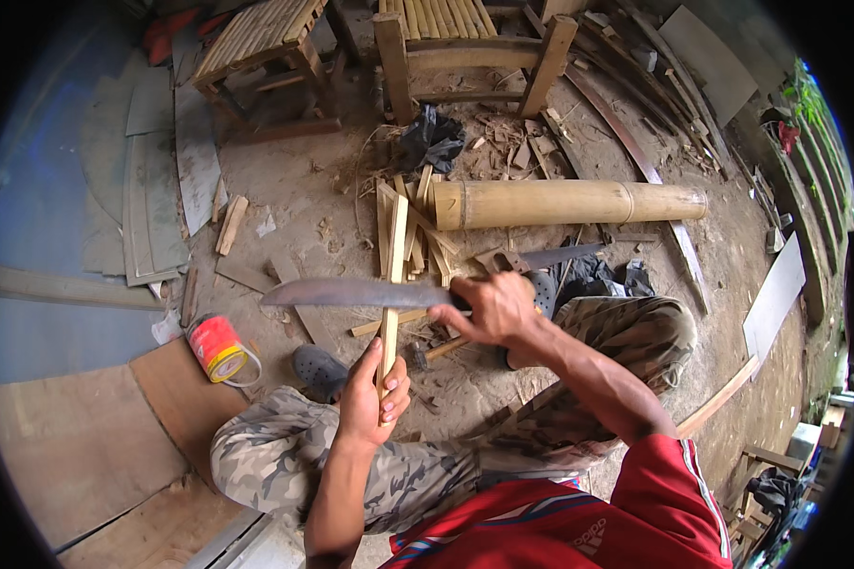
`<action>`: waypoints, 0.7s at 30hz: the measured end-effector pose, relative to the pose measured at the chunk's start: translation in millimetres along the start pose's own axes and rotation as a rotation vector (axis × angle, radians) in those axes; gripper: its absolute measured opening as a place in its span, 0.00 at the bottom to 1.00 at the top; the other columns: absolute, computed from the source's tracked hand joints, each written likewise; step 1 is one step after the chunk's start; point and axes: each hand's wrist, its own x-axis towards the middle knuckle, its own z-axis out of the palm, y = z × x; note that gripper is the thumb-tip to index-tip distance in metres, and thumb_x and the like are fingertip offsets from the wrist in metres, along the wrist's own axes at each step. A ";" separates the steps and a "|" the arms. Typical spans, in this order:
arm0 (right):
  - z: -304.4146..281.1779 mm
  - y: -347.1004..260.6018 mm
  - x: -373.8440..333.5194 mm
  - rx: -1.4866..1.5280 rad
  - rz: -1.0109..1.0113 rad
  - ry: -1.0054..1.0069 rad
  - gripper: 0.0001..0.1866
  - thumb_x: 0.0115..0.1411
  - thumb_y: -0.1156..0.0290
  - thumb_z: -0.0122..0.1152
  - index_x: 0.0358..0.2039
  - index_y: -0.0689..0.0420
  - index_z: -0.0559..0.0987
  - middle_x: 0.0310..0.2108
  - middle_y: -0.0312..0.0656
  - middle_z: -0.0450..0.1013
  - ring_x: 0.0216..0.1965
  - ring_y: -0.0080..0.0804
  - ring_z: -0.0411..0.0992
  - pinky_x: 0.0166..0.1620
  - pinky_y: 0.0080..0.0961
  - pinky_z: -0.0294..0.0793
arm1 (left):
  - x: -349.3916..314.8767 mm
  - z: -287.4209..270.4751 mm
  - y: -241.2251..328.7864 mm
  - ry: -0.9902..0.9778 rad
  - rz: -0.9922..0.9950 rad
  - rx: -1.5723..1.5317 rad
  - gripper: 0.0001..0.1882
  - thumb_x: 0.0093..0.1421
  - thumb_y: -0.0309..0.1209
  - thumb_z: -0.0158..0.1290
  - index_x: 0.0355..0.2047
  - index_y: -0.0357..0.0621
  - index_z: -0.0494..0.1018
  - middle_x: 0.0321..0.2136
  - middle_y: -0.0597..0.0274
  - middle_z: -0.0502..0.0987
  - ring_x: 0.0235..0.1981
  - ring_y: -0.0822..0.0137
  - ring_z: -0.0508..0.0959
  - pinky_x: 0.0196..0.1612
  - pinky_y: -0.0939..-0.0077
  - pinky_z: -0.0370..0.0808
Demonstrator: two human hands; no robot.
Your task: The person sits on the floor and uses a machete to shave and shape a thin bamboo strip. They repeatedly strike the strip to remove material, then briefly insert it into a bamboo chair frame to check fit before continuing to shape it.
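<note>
My left hand [374,396] is closed round the lower end of a pale wood strip [396,245], which points away from me. In my right hand [493,308] is the dark handle of a machete [337,292]. Its long, broad blade reaches leftward and crosses over the strip above my left hand. Whether the edge touches the wood I cannot tell. Beyond the strip's far end lie several cut pieces of wood [436,254] in a loose pile. A hammer [446,348] rests on the ground between my hands.
A thick bamboo pole [569,204] lies across the ground ahead, with a handsaw [546,257] nearer me. Bamboo-topped stools [256,43] stand at the back. To the left is a red and yellow can [218,348]. Planks and a black plastic bag [432,139] are scattered around.
</note>
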 end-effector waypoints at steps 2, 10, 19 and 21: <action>9.7 -11.3 -12.1 0.057 -0.099 0.043 0.35 0.62 0.32 0.47 0.20 0.53 0.76 0.08 0.37 0.66 0.07 0.29 0.59 0.14 0.36 0.61 | 3.4 2.9 -0.6 0.037 -0.002 0.036 0.17 0.74 0.45 0.37 0.38 0.46 0.66 0.18 0.71 0.60 0.10 0.82 0.54 0.09 0.88 0.54; 3.5 24.7 10.9 -0.040 0.069 0.077 0.36 0.62 0.30 0.46 0.18 0.51 0.77 0.06 0.36 0.64 0.07 0.29 0.60 0.12 0.36 0.59 | 3.1 11.3 3.1 0.090 0.004 0.051 0.16 0.74 0.44 0.38 0.36 0.46 0.64 0.18 0.71 0.60 0.10 0.82 0.55 0.09 0.88 0.53; 3.3 68.5 22.6 0.086 0.274 0.132 0.35 0.66 0.36 0.46 0.22 0.56 0.80 0.10 0.39 0.71 0.07 0.32 0.65 0.15 0.34 0.67 | -3.9 7.8 0.9 0.039 -0.069 0.091 0.15 0.74 0.44 0.39 0.37 0.47 0.64 0.17 0.71 0.60 0.09 0.81 0.54 0.08 0.86 0.52; 6.2 81.2 17.9 0.021 0.224 0.185 0.35 0.65 0.31 0.41 0.27 0.48 0.82 0.07 0.33 0.66 0.08 0.23 0.64 0.12 0.30 0.66 | -2.9 11.1 1.6 0.033 -0.089 0.071 0.15 0.74 0.44 0.38 0.37 0.47 0.64 0.17 0.71 0.60 0.08 0.81 0.54 0.08 0.86 0.52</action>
